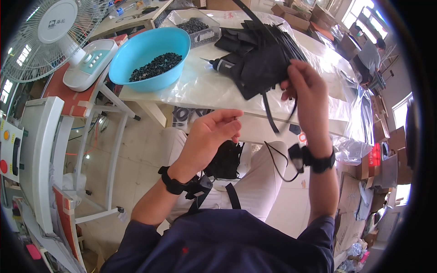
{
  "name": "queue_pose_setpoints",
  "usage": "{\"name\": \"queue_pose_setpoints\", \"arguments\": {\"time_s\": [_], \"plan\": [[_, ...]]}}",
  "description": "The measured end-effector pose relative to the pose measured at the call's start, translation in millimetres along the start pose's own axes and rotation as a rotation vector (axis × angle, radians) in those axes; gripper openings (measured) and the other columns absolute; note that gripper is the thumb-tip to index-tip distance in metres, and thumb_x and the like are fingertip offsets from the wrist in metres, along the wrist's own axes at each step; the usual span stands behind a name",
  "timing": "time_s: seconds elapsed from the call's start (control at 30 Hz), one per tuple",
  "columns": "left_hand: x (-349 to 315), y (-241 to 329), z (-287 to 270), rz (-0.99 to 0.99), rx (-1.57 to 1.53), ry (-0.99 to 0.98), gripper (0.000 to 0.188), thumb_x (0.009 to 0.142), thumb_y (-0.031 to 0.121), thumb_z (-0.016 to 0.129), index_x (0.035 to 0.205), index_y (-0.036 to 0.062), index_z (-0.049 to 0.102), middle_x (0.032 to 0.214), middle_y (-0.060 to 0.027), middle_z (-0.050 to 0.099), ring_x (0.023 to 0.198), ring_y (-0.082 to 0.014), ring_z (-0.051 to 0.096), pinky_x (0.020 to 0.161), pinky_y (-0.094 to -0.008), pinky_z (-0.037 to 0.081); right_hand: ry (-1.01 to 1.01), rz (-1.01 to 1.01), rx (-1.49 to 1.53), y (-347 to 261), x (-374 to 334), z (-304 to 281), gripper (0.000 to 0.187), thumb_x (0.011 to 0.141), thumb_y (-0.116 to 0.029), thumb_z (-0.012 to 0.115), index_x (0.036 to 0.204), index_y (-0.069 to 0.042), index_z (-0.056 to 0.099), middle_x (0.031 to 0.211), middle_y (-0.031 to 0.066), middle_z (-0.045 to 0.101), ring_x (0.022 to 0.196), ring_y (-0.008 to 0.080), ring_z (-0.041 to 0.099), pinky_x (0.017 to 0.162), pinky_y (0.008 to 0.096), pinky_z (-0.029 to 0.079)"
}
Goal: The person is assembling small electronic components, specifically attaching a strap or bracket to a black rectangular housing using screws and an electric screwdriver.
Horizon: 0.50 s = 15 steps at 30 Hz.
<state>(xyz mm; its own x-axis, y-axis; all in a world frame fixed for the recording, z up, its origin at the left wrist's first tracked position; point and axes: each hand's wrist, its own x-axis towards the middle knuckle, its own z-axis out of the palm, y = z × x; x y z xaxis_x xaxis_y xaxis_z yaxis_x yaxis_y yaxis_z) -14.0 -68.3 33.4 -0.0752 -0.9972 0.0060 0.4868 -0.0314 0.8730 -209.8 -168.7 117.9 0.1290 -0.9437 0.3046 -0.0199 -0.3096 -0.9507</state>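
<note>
My right hand [306, 84] is raised over the table's near edge, its fingers closed on a flat black fabric piece [264, 68] with long straps. One strap [269, 113] dangles below the table edge. My left hand [216, 132] is lower and to the left, thumb and fingertips pinched together; whatever is between them is too small to make out. Behind the held piece lies a pile of similar black pieces [232, 42]. A black bottle with a pointed tip [224, 66] lies beside them, partly covered by the held piece.
A light blue basin [119, 57] of small black parts [157, 66] stands at the table's left. Behind it is a clear bin [210, 37] with more. A fan [68, 45] stands on a side bench at left. Cardboard boxes and another person [369, 57] are at right.
</note>
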Motion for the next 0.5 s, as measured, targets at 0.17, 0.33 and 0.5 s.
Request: {"name": "queue_pose_setpoints", "arguments": {"time_s": [0.17, 0.33, 0.5], "plan": [[-26, -22, 9, 0.086, 0.038, 0.011, 0.026, 0.097, 0.012, 0.067, 0.117, -0.0043, 0.062, 0.097, -0.0049, 0.065, 0.083, -0.0111, 0.061, 0.076, -0.0251, 0.05, -0.005, 0.203, 0.257, 32, -82, 22, 0.017, 0.102, -0.006, 0.055, 0.113, 0.007, 0.056, 0.095, 0.0113, 0.067, 0.082, 0.0163, 0.071, 0.06, 0.0265, 0.06], [-42, -46, -3, 0.146, 0.054, 0.194, 0.019, 0.1, 0.018, 0.065, 0.103, -0.0003, 0.067, 0.087, -0.0026, 0.066, 0.075, -0.0091, 0.059, 0.068, -0.0238, 0.047, -0.074, 0.382, 0.418, 67, -136, 41, 0.012, 0.102, -0.004, 0.054, 0.109, 0.005, 0.053, 0.097, 0.014, 0.068, 0.086, 0.0202, 0.072, 0.067, 0.0304, 0.062], [-46, -64, -27, 0.081, 0.038, 0.269, 0.022, 0.097, 0.026, 0.069, 0.097, 0.0048, 0.069, 0.086, 0.0, 0.068, 0.072, -0.0058, 0.06, 0.059, -0.0211, 0.046, -0.165, 0.439, 0.503, 96, -170, 47, 0.009, 0.101, -0.001, 0.054, 0.109, 0.004, 0.055, 0.102, 0.0131, 0.068, 0.093, 0.0191, 0.069, 0.077, 0.0326, 0.06]]}}
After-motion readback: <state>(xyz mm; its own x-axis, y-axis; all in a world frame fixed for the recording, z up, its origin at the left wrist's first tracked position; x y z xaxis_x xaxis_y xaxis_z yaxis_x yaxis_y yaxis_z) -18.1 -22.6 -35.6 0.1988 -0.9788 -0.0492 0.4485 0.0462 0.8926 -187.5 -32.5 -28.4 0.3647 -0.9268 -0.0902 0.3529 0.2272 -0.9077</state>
